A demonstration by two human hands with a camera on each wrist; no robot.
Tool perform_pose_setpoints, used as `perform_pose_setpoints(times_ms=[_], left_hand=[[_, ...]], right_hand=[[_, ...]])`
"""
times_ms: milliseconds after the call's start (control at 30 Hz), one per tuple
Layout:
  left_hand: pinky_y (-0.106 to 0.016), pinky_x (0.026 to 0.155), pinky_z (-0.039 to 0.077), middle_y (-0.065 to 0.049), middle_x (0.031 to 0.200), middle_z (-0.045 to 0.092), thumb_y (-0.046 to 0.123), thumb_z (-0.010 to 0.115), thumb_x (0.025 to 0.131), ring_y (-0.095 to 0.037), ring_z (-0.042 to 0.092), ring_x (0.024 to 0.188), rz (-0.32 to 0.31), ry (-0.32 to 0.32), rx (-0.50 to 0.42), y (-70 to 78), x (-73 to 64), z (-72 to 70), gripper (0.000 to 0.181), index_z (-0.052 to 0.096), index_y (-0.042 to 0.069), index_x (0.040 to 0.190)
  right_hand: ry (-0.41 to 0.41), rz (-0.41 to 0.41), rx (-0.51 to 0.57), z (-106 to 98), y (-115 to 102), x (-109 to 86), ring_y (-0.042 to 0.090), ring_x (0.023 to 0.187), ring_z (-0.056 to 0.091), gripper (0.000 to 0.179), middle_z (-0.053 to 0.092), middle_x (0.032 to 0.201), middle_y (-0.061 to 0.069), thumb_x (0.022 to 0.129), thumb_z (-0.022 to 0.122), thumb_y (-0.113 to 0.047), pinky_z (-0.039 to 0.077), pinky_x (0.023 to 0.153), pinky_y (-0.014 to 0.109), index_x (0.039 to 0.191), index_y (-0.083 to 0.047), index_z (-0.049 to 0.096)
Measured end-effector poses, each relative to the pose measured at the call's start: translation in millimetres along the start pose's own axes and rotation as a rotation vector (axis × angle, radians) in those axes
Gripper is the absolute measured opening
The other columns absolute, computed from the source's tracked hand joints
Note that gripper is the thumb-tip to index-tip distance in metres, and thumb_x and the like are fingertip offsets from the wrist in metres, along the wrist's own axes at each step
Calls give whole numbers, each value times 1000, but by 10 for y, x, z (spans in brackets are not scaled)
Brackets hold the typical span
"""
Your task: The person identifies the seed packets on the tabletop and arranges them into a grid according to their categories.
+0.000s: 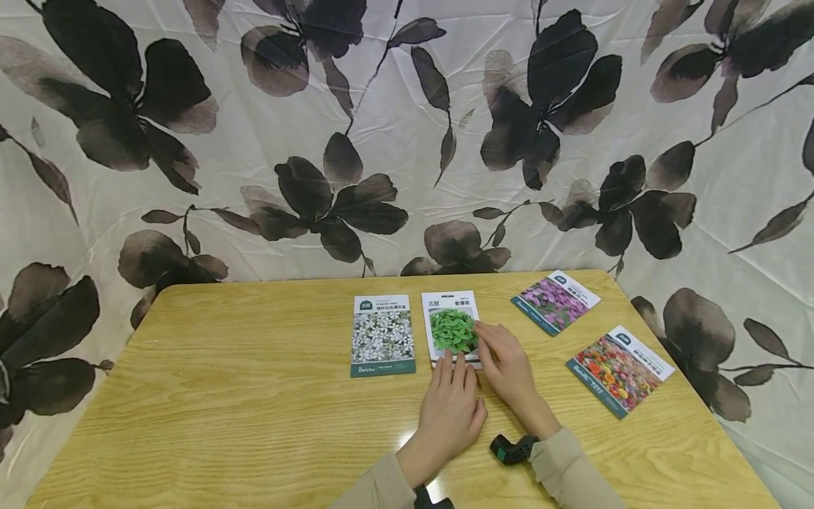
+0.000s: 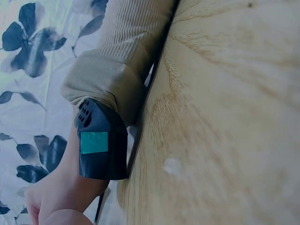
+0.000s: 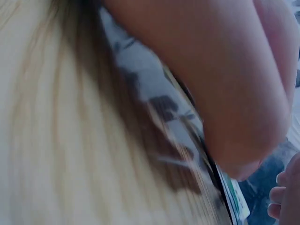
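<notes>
A seed packet with green leaves (image 1: 451, 326) lies flat on the wooden table. My left hand (image 1: 450, 406) reaches up from below, with its straight fingertips resting on the packet's lower part. From the right, my right hand (image 1: 509, 364) touches the packet's right edge, fingers extended and slightly bent. To the left lies a seed packet with white flowers (image 1: 383, 338), a small gap apart. In the left wrist view, the right sleeve (image 2: 126, 51) and a black wrist device (image 2: 103, 145) with a green patch show. The right wrist view has a hand close up, with the packet's edge partly hidden.
Two more seed packets lie tilted at the right: one with purple flowers (image 1: 553, 304) near the back edge, one with mixed orange and red flowers (image 1: 618, 371) nearer me. A floral cloth (image 1: 407, 141) hangs behind the wooden table (image 1: 222, 396).
</notes>
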State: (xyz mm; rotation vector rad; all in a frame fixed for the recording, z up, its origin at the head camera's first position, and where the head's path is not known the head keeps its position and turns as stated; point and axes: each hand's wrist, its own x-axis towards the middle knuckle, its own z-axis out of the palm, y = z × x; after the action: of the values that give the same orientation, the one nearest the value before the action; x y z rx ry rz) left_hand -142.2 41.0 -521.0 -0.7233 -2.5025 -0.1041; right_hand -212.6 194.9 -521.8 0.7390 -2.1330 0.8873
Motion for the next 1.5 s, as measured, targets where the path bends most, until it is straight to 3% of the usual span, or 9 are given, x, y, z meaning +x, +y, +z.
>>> perform_pose_setpoints(times_ms=[267, 533, 633, 733, 833, 1033, 1200, 1500], left_hand=[[-48, 105, 43, -20, 124, 62, 30, 59, 88, -42, 56, 120, 26, 81, -61, 11, 49, 32, 35, 67, 2, 109], [-45, 101, 47, -17, 118, 65, 28, 58, 87, -38, 59, 115, 63, 131, -81, 184, 174, 100, 27, 67, 6, 100], [-43, 101, 46, -15, 116, 64, 27, 57, 86, -35, 59, 113, 66, 143, -84, 262, 230, 134, 25, 67, 7, 98], [-42, 100, 46, -14, 114, 63, 27, 57, 85, -33, 59, 111, 73, 155, -81, 345, 278, 164, 24, 67, 8, 96], [-41, 100, 47, -13, 113, 64, 28, 57, 85, -31, 59, 109, 82, 156, -78, 424, 314, 184, 25, 68, 8, 96], [-38, 102, 45, -10, 115, 63, 32, 56, 88, -28, 58, 112, 82, 89, -66, 577, 367, 199, 27, 69, 11, 100], [-35, 99, 46, -8, 113, 64, 30, 55, 89, -26, 59, 110, 104, 95, -62, 736, 426, 215, 25, 69, 13, 99], [-33, 99, 47, -6, 119, 64, 31, 54, 91, -24, 59, 113, 122, 75, -101, 951, 571, 288, 24, 69, 15, 102]], right_hand=[[98, -9, -76, -159, 56, -37, 38, 93, 68, 27, 73, 102, 18, 87, 61, 5, 47, 90, 63, 111, 5, 72], [167, 12, -100, -385, 151, -170, 34, 89, 69, 24, 74, 97, 12, 85, 61, 4, 47, 86, 62, 105, 2, 74], [187, 11, -103, -475, 181, -210, 35, 87, 69, 23, 75, 95, 12, 84, 61, 5, 48, 88, 57, 103, 3, 75], [195, 4, -100, -557, 212, -244, 35, 84, 68, 22, 74, 92, 13, 84, 61, 5, 50, 88, 42, 101, 4, 75], [209, -4, -105, -618, 242, -270, 33, 81, 67, 22, 74, 90, 14, 84, 60, 5, 48, 87, 30, 100, 5, 75], [235, 3, -149, -707, 266, -326, 36, 83, 67, 24, 74, 91, 14, 83, 61, 4, 44, 102, 32, 101, 3, 75], [255, 18, -159, -822, 281, -403, 39, 82, 67, 24, 74, 90, 17, 81, 61, 7, 38, 108, 27, 101, 4, 75], [289, 59, -202, -1081, 398, -522, 40, 88, 63, 26, 71, 93, 21, 82, 60, 5, 36, 96, 13, 104, 5, 74]])
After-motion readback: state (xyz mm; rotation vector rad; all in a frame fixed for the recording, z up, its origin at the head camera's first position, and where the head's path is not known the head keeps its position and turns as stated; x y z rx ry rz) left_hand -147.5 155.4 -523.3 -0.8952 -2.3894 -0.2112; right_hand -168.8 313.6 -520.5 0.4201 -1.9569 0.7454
